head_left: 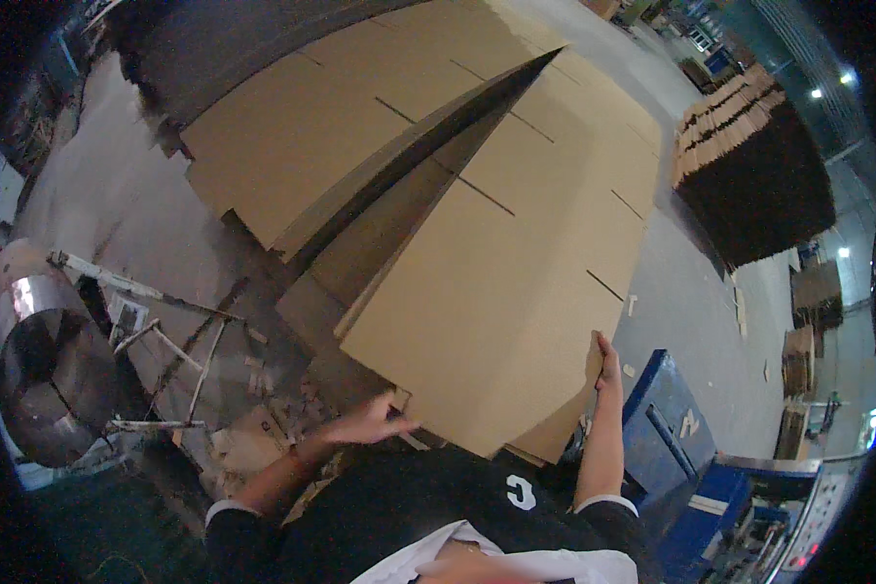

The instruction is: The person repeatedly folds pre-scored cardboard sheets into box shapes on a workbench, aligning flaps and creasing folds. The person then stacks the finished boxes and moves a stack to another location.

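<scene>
A big flat sheet of brown cardboard (516, 282), slotted along one side like an unfolded box blank, fills the middle of the view, tilted and lifted at its near end. Beneath and to the left of it lies a second cardboard sheet (311, 127) of the same kind, and the dark wedge between the two shows they are apart along that long edge, meeting only toward the far end. The upper sheet's near corner hangs just in front of the person's chest.

The concrete floor (691, 292) runs grey and open to the right of the sheets, with only a few small scraps on it, so there is free room on that side. Farther right stands a tall stack of flat cardboard (749, 165), well apart from the lifted sheet. At the lower right a blue machine (672, 438) sits close beside the person's right arm, narrowing the space there. To the left, a shiny metal drum (49, 370) lies on its side, open end facing us; its inside is dark and I cannot tell what is in it. Between drum and sheets is a clutter of white metal bars (156, 341) and torn cardboard scraps (253, 438).

The right hand (608, 365) is clamped on the sheet's right edge near its lower corner, the fingers wrapped round behind the edge. The left hand (370, 423) is under the near left edge, fingers spread and touching the board, not closed round it.
</scene>
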The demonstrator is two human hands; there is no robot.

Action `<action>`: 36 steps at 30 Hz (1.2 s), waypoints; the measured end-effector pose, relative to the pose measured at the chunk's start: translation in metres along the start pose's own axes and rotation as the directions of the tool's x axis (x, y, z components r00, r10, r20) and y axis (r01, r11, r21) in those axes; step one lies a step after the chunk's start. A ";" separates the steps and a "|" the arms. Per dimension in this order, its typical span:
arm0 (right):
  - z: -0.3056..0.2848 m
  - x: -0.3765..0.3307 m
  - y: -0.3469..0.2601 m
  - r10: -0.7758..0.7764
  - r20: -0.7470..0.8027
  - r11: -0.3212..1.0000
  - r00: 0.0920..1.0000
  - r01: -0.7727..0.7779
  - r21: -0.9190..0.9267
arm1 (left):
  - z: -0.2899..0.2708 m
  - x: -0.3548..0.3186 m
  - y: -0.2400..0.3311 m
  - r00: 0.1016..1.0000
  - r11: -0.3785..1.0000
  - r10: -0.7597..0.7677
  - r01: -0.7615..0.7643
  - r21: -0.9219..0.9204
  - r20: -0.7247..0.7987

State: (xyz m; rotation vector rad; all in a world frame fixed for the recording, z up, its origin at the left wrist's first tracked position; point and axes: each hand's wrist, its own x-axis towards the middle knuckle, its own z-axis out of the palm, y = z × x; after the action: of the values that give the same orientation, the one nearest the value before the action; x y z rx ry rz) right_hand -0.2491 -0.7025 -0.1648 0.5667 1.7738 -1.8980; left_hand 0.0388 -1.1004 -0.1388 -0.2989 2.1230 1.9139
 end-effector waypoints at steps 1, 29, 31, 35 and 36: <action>-0.009 -0.001 0.001 -0.008 -0.016 1.000 1.000 0.008 -0.019 | -0.014 -0.011 0.008 0.997 0.999 -0.041 0.042 -0.010 0.059; 0.023 -0.061 0.043 -0.163 -0.003 0.949 0.987 0.158 0.274 | -0.118 0.131 0.111 0.953 0.938 -0.300 0.286 -0.198 -0.045; 0.043 -0.077 0.023 -0.170 0.039 0.942 0.985 0.150 0.301 | -0.134 0.125 0.150 0.963 0.955 -0.262 0.248 -0.165 -0.068; 0.098 -0.129 -0.007 -0.037 0.011 0.916 0.999 0.029 0.400 | -0.168 0.097 0.250 0.964 0.976 -0.215 0.208 -0.064 -0.156; 0.110 -0.136 -0.009 -0.037 0.024 0.910 0.999 0.024 0.415 | -0.171 0.086 0.274 0.985 0.993 -0.120 0.118 -0.027 -0.124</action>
State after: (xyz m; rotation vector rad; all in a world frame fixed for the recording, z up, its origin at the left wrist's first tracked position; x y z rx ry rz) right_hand -0.1432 -0.8034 -0.0678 0.6525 1.3647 -2.3100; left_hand -0.1420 -1.2383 0.1062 -0.5512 2.1124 1.8939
